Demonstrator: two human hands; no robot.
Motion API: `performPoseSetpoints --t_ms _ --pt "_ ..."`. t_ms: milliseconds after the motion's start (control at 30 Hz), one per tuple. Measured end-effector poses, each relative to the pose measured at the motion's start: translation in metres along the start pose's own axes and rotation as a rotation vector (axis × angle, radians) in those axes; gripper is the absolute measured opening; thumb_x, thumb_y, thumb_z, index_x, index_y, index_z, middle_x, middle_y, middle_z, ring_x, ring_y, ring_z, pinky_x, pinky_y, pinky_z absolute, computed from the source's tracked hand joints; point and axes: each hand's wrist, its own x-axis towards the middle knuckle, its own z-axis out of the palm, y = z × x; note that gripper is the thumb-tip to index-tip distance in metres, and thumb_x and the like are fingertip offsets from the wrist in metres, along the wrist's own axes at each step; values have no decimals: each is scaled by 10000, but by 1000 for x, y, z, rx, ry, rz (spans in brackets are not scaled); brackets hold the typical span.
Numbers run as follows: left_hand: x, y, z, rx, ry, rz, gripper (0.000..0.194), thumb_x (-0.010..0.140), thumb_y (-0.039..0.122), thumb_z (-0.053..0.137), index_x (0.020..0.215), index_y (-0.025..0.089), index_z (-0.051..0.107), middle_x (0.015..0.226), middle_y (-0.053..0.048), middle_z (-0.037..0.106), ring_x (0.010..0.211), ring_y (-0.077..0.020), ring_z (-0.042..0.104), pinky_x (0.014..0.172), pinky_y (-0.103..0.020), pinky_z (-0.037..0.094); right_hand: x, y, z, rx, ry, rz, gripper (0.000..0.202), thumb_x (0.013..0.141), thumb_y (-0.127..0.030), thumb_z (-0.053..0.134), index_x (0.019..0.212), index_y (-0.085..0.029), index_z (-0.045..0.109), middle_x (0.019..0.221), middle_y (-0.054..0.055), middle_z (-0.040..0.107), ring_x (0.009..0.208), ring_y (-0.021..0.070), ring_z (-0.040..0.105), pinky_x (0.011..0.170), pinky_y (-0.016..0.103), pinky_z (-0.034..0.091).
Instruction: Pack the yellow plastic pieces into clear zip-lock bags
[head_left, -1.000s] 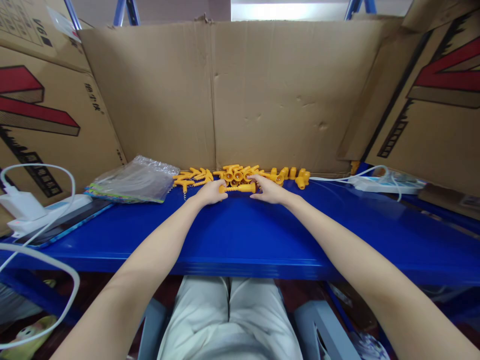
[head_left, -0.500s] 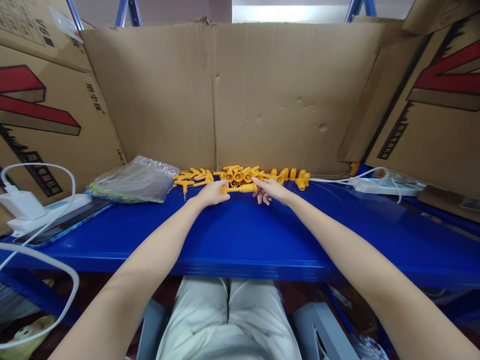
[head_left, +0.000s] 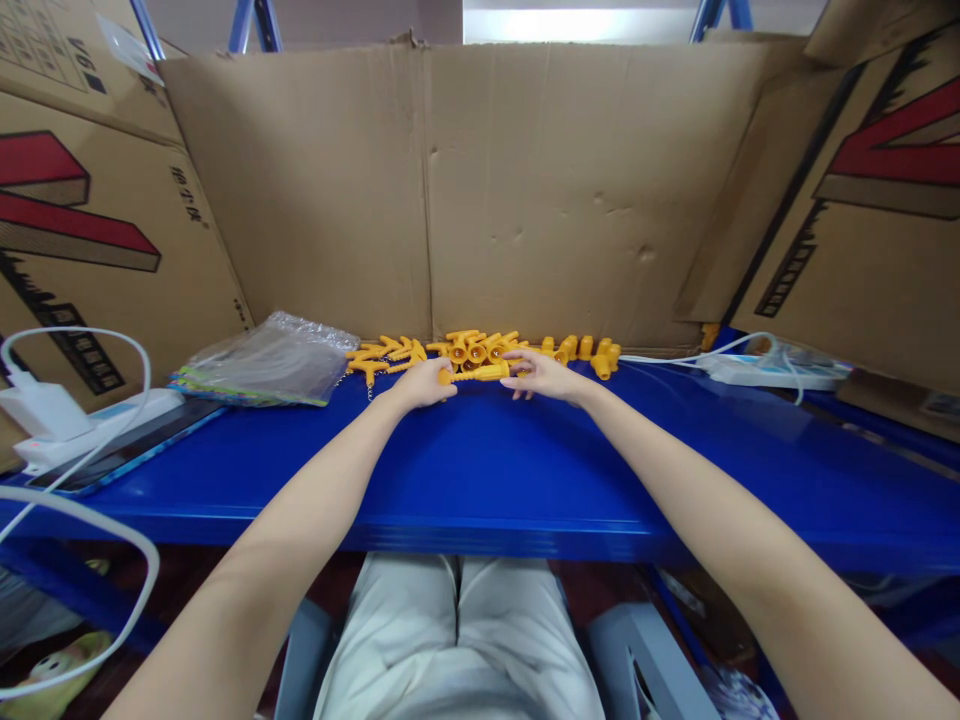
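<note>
The yellow plastic piece [head_left: 490, 372] is held level just above the blue table, one slim rod with a knobbly, ribbed neck on the left and a thicker barrel towards the right. The person's left hand [head_left: 424, 386] is closed around its left end, while the right hand [head_left: 549, 378] has its thumb and bent fingers about the barrel's far end; from where I stand I can't tell whether they pinch it or only touch it. Just behind lies a heap of matching yellow parts [head_left: 464, 337], smooth and shiny; I count four round, hollow mouths facing this way, though the overlapping rest defeats a full tally. Left of the heap, one T-handled corkscrew [head_left: 368, 368] shows its thin metal spiral, with more yellow handles crowded behind it. On the other side, a handful of stubby yellow caps [head_left: 604, 358] stand or lean together. Further left rests a crinkled, see-through plastic packet [head_left: 270, 355], then one dark, flat phone [head_left: 135, 448]. Two white power strips [head_left: 780, 371] sit at opposite ends of the glossy metal table [head_left: 495, 470]. Behind it all rises a dented, creased cardboard sheet [head_left: 570, 190], flanked by printed cardboard on both sides.
</note>
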Motion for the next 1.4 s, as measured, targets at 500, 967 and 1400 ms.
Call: performPoseSetpoints --t_ms 500,967,1400 --pt "-6 7 -5 22 45 3 333 708 433 597 937 190 607 895 -63 665 877 -250 610 760 -309 439 -2 -2 1 20 16 11 172 837 -262 606 939 -131 559 896 85 687 569 80 625 513 178 486" --pt "-5 6 -5 30 29 -2 377 718 473 580 965 188 603 910 -71 677 868 -250 618 736 -307 445 -2 -4 3 11 38 34 214 843 -302 609 961 -124 611 887 95 702 568 95 624 519 198 479" --pt "-4 5 -4 11 33 10 366 712 464 591 948 185 601 946 -82 667 915 -265 612 771 -322 448 -2 -5 3 39 51 30 192 845 -302 610 901 -118 609 834 86 705 534 80 617 485 178 464"
